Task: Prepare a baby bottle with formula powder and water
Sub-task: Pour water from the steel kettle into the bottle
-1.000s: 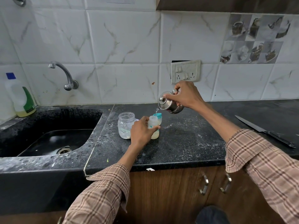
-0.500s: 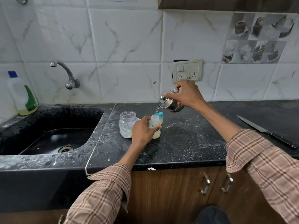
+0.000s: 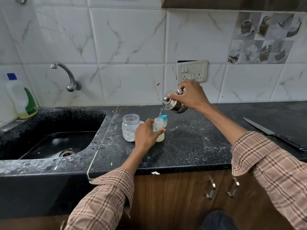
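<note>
The left hand (image 3: 144, 136) is wrapping its grip around the baby bottle (image 3: 158, 130), fingers clamped on its side, and the bottle is standing upright on the black speckled tabletop (image 3: 191, 143), open at the top and holding a pale yellowish fill in its lower part; the right hand (image 3: 191, 95) is holding a small steel kettle (image 3: 173, 103) above and to the right of the bottle, its grip closed on the handle with one finger pressing down on the knobbed lid; the kettle is tilting towards the left, and a thin stream of water (image 3: 160, 111) is falling from its spout towards the bottle's mouth; a teal bottle cap (image 3: 163, 117) is sitting just behind the bottle; a clear glass jar (image 3: 130, 127) with white residue at the bottom is standing just beside the left hand, on its left; a kitchen knife (image 3: 272, 134) is lying well apart at the right; the sink (image 3: 49, 138) is lying to the left, with a tap (image 3: 66, 77) on the wall and a dish soap bottle (image 3: 21, 98) at its far corner.
</note>
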